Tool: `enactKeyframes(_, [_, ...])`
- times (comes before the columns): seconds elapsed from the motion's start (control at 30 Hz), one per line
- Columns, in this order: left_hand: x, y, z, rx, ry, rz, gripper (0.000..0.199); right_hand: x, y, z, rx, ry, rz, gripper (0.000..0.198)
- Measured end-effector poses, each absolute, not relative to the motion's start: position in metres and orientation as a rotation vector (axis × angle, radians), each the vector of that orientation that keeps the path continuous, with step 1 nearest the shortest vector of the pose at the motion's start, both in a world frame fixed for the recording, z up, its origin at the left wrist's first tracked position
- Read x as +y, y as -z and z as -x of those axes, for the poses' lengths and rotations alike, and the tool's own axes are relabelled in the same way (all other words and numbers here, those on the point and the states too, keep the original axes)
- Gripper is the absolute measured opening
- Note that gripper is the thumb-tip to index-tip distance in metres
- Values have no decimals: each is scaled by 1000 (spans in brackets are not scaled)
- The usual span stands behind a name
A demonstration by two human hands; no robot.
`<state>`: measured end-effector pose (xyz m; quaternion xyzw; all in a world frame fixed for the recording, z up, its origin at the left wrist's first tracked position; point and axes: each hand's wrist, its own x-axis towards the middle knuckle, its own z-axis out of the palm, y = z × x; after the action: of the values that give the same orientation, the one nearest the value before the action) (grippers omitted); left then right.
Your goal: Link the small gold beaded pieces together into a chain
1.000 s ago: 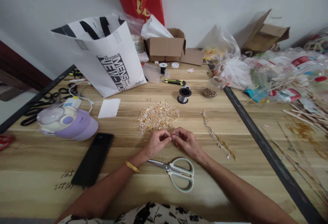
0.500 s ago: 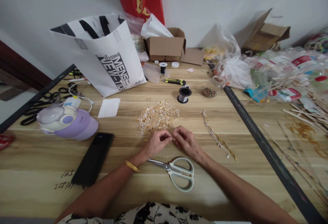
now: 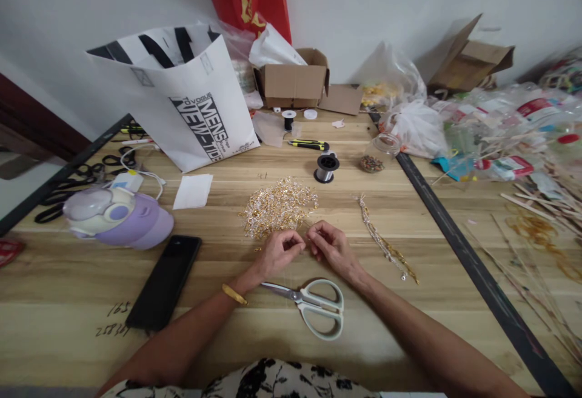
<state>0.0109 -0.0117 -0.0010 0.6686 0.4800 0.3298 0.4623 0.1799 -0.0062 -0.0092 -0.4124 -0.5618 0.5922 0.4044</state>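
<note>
Left hand and right hand, fingertips just apart; each grip is narrow, thumb towards forefinger, any contents too fine to tell. The pile of gold and silver links lies just beyond, nearer the left hand, without clear long axis; scissors rest nearside on the bench.

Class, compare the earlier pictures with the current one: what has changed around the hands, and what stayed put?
The right hand has shifted slightly rightward, away from the left hand, so a small gap now shows between them. Whether anything was gripped or released is too fine to tell. The left hand has barely moved; the scissors, gold-and-silver pile and chains lie as before.
</note>
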Motion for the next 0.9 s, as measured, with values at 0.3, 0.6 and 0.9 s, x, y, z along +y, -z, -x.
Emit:
enactKeyframes(0.3, [-13,0,-11,1186,-784,-1654,13,-1,11,-183,-1224,-1539,962,26])
enactKeyframes(0.6, [-11,4,-11,1132,-837,-1580,12,1,12,-183,-1137,-1513,938,27])
enactKeyframes(0.9, [-11,2,-11,1129,-876,-1506,10,-5,6,-183,-1350,-1466,1086,27])
